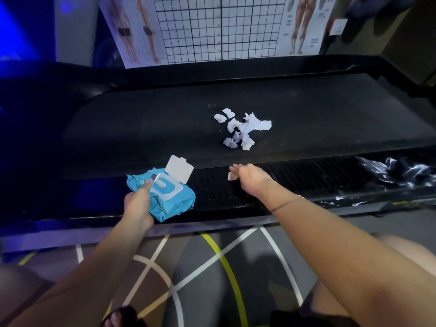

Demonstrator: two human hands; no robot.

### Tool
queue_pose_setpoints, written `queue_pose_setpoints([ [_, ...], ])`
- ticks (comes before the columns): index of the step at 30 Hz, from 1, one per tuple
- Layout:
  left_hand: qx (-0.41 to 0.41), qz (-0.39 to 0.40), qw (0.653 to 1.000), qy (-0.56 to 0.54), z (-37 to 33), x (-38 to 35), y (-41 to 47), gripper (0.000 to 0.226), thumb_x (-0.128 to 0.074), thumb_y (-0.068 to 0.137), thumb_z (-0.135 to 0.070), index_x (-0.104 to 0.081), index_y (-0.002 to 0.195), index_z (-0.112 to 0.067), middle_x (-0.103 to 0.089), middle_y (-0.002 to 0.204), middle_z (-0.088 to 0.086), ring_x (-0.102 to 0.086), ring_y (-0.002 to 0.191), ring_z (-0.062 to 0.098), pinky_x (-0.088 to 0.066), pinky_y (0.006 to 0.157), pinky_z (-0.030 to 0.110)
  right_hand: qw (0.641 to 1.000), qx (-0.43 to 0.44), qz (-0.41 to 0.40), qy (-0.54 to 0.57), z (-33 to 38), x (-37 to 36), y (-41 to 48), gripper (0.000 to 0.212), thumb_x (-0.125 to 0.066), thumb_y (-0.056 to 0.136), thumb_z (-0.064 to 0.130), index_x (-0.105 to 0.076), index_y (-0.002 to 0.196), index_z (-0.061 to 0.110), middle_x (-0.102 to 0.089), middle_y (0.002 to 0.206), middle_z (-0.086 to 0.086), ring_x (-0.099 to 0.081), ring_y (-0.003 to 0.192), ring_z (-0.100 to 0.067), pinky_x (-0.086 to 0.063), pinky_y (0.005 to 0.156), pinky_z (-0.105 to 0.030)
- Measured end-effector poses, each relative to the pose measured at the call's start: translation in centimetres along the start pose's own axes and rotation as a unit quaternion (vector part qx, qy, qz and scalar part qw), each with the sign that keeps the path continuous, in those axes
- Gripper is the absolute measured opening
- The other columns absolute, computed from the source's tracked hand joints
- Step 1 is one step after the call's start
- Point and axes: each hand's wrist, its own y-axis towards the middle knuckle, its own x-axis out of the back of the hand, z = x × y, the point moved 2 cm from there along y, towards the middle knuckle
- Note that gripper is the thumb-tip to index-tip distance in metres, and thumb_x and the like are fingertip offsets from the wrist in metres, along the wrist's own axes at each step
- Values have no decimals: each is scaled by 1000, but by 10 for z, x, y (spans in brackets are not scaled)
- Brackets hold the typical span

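Both arms (342, 237) out: left hand (138, 206) grips the wipes pack (174, 201), lid (179, 169) up, at nine o'clock of the right hand (250, 179), which pinches a scrap (232, 177); torn scraps (243, 128) on belt (141, 128) at twelve.

The wipes pack (172, 201) is done in bright blue with a white flip lid (179, 169). White is seen on the paper scraps (243, 128) and the small scrap (232, 177) below them, against a plain black belt (141, 128). The floor (254, 267) is grey, crossed by white and yellow lines, and a black grid is printed on the white poster (212, 27) up top.
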Motion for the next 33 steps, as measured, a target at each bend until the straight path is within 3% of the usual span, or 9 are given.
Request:
queue_pose_setpoints([
  [4, -6, 4, 1000, 7, 0, -3, -3, 25, -66, 106, -26, -66, 126, -13, -77, 104, 8, -76, 92, 29, -61, 72, 47, 999, -40, -27, 13, -3, 5, -20, 41, -46, 97, 3, -61, 131, 19, -64, 126, -11, -63, 115, -35, -52, 96, -42],
  [11, -9, 13, 1000, 3, 0, -8, -12, 25, -66, 106, -25, -66, 127, -12, -77, 110, 11, -76, 94, 31, -62, 84, 54, 995, -81, -61, 22, 6, 18, -46, 30, -52, 85, -4, -72, 101, 11, -67, 98, -14, -67, 93, -39, -51, 73, -37],
  [14, -10, 17, 1000, -4, -2, -5, -16, 21, -65, 106, -24, -66, 124, -12, -76, 111, 11, -76, 96, 31, -61, 86, 54, 986, -63, -101, 113, 19, 24, -40, 20, -56, 86, 13, -74, 95, 13, -68, 97, -11, -64, 92, -34, -54, 78, -37],
  [17, -5, 13, 1000, -12, -6, 1, -19, 23, -66, 106, -26, -67, 125, -12, -77, 110, 11, -76, 95, 31, -62, 83, 52, 978, -46, -136, 150, 31, 26, -27, 25, -55, 90, 13, -76, 102, 17, -64, 104, -7, -63, 98, -31, -53, 85, -39],
  [22, -6, 7, 1000, -14, -13, 16, -14, 28, -67, 106, -29, -67, 127, -11, -78, 114, 11, -77, 98, 34, -63, 89, 58, 987, -56, -78, 126, 37, 6, -7, 24, -63, 96, 27, -75, 117, 27, -51, 112, -4, -50, 118, -27, -47, 96, -37],
  [25, -5, 3, 1000, -13, -16, 21, -11, 28, -66, 106, -29, -66, 128, -12, -78, 115, 11, -77, 100, 33, -62, 91, 58, 991, -58, -82, 91, 43, 6, -3, 28, -60, 98, 22, -72, 123, 19, -49, 121, -6, -42, 124, -26, -47, 97, -39],
  [28, 0, 3, 1000, -12, -17, 21, -9, 28, -66, 106, -29, -65, 128, -12, -78, 115, 11, -77, 100, 33, -63, 89, 56, 991, -71, -88, 77, 50, 6, -2, 23, -63, 96, 20, -75, 115, 13, -51, 124, -8, -42, 121, -29, -45, 99, -41],
  [33, 2, 2, 1000, -10, -17, 12, -8, 24, -65, 107, -28, -64, 125, -13, -77, 111, 9, -76, 97, 30, -63, 76, 47, 971, -142, -106, 164, 46, -2, -14, 21, -66, 94, 21, -77, 112, 24, -57, 124, -6, -42, 121, -33, -42, 103, -38],
])
